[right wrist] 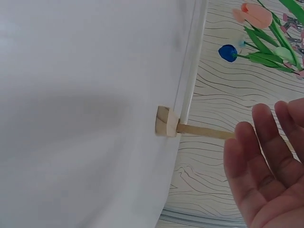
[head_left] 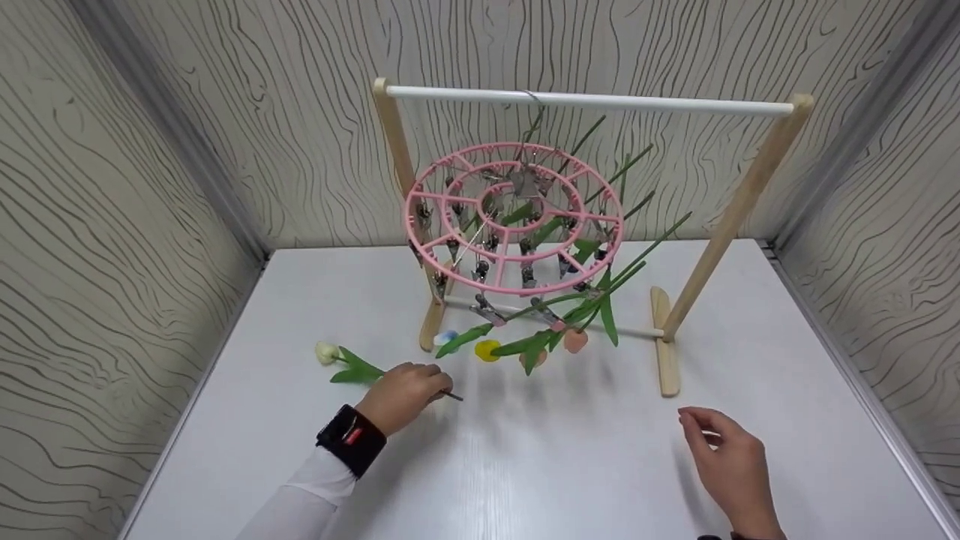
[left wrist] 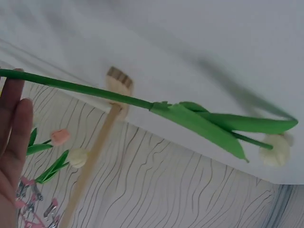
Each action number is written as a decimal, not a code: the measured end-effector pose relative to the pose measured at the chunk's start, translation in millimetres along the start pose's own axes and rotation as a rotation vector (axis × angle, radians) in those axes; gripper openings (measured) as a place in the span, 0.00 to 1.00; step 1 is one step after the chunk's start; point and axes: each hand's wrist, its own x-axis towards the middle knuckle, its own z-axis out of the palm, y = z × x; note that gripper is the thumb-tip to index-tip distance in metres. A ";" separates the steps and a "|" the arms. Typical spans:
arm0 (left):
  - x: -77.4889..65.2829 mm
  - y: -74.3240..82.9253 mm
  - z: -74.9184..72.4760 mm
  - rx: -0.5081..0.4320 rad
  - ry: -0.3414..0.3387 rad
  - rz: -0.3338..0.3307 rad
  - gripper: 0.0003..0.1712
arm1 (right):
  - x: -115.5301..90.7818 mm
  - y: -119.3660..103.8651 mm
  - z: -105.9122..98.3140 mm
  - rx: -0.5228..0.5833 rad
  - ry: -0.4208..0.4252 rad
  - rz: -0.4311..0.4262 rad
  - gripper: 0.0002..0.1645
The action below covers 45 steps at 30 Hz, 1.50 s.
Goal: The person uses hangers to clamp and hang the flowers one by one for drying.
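Note:
My left hand [head_left: 403, 396] holds a white artificial tulip [head_left: 327, 352] by its green stem, low over the white table at left. In the left wrist view the stem [left wrist: 90, 91] crosses the fingers [left wrist: 19, 118], and the pale bloom [left wrist: 275, 151] points away from the hand. My right hand [head_left: 729, 457] is at the right side with nothing in it, its fingers loosely bent. Between and beyond both hands hangs a round pink clip hanger [head_left: 517, 290], with several tulips in its metal clips, among them a yellow tulip [head_left: 487, 350] and a peach tulip [head_left: 576, 341].
The hanger hooks onto the white bar [head_left: 645, 101] of a wooden stand, whose right foot [head_left: 667, 379] lies near my right hand. Clipped stems stick out toward the stand's right post [head_left: 739, 217]. Wood-grain patterned panels [head_left: 300, 90] enclose the table [head_left: 525, 480].

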 end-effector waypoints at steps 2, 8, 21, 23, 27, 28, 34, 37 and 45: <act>1.1 4.8 -4.5 -0.018 0.042 0.010 0.07 | -2.7 -2.3 1.1 0.016 0.000 0.010 0.04; 10.7 30.8 -29.3 -0.136 0.221 0.045 0.07 | -12.9 -7.4 4.6 0.025 -0.029 0.067 0.04; 40.5 77.3 -72.9 -0.325 0.550 0.189 0.09 | -24.1 -28.7 6.0 0.094 -0.064 0.037 0.04; 44.2 82.5 -78.8 -0.361 0.559 0.198 0.09 | -26.0 -35.0 5.7 0.096 -0.075 0.032 0.05; 50.8 92.2 -88.6 -0.455 0.596 0.213 0.11 | -30.9 -48.4 6.9 0.116 -0.116 0.016 0.07; 52.5 94.5 -90.7 -0.480 0.608 0.218 0.11 | -31.9 -51.6 7.5 0.125 -0.126 0.011 0.08; 67.0 107.7 -92.8 -0.608 0.693 0.220 0.12 | -35.3 -72.7 11.5 0.149 -0.141 -0.046 0.11; 75.1 115.5 -93.2 -0.664 0.726 0.201 0.11 | -36.6 -85.4 14.2 0.196 -0.138 -0.095 0.13; 86.8 139.7 -119.5 -0.779 0.755 0.188 0.12 | -35.4 -115.9 24.6 0.260 -0.144 -0.212 0.21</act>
